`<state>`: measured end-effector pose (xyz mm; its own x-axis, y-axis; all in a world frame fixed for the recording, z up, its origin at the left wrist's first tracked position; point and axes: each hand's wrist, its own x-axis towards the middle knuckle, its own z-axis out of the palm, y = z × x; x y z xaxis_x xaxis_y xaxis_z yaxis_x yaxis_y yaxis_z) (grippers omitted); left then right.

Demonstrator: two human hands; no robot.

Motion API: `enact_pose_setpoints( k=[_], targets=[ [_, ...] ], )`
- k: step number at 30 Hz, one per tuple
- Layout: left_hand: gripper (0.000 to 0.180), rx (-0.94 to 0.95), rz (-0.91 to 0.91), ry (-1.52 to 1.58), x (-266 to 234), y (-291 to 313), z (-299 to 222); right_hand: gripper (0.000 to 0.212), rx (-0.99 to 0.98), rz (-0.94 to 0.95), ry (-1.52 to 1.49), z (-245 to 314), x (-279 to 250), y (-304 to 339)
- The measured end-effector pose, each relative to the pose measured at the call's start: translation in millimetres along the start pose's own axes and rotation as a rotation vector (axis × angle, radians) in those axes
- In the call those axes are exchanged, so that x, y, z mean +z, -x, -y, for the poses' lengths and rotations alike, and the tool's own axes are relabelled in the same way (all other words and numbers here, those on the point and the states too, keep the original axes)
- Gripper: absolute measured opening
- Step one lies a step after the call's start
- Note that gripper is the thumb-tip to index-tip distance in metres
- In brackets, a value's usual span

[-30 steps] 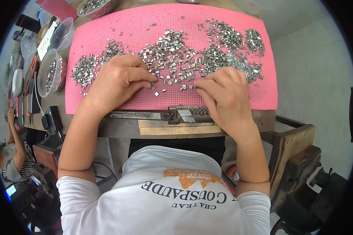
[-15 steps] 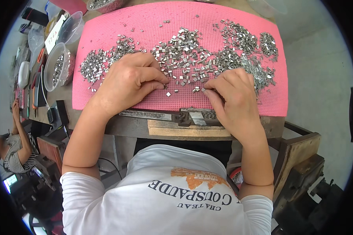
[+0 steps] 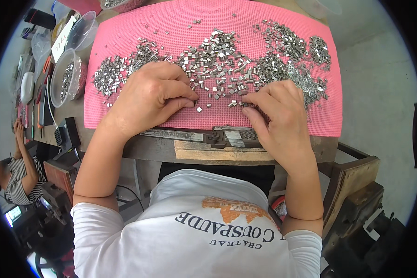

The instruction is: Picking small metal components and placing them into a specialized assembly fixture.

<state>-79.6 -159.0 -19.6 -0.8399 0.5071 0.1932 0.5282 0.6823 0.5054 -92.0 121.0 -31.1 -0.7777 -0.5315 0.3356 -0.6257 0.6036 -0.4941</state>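
My left hand (image 3: 155, 95) is over the left middle of a pink mesh mat (image 3: 139, 113), its thumb and forefinger pinched together at a small dark metal piece, mostly hidden. Right of centre, my right hand (image 3: 280, 111) has its thumb and forefinger around a small silvery metal piece (image 3: 243, 104) at the mat's surface. A loose square metal piece (image 3: 199, 110) lies between the hands. Beyond them spreads a heap of small blocky metal pieces (image 3: 217, 53). Thin metal pins or strips (image 3: 301, 83) lie heaped past my right hand.
Along the near bench edge runs a dark metal bar fixture (image 3: 217, 137), above a wooden strip (image 3: 222, 153). A clear tub (image 3: 62, 78) with metal pieces stands left of the mat. More piles (image 3: 109, 76) cover the mat's left. Another person (image 3: 21, 171) sits far left.
My right thumb and forefinger have shifted slightly right and parted a little around the metal piece. My left hand stays nearly still. The whole view has moved slightly.
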Motion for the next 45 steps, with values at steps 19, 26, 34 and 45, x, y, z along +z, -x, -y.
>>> enact_pose_setpoints(
  k=[19, 26, 34, 45],
  targets=[
    [0.018, -0.102, -0.186, -0.234, 16.9, 8.2, -29.9, 0.015, -0.013, -0.019, 0.085, 9.2, 4.3, -3.4],
    [0.019, -0.087, -0.181, -0.387, 18.9, 9.4, -41.6, 0.015, -0.04, -0.041, 0.123, 4.1, 2.5, -3.0],
    [0.017, -0.139, -0.174, -0.389, 20.8, 7.6, -44.8, 0.015, -0.229, 0.086, 0.091, -13.6, -2.9, -20.6],
    [0.014, -0.267, -0.214, -0.198, 22.3, 9.1, -39.3, 0.007, -0.356, 0.184, 0.114, -15.7, -8.8, -33.8]
  ],
)
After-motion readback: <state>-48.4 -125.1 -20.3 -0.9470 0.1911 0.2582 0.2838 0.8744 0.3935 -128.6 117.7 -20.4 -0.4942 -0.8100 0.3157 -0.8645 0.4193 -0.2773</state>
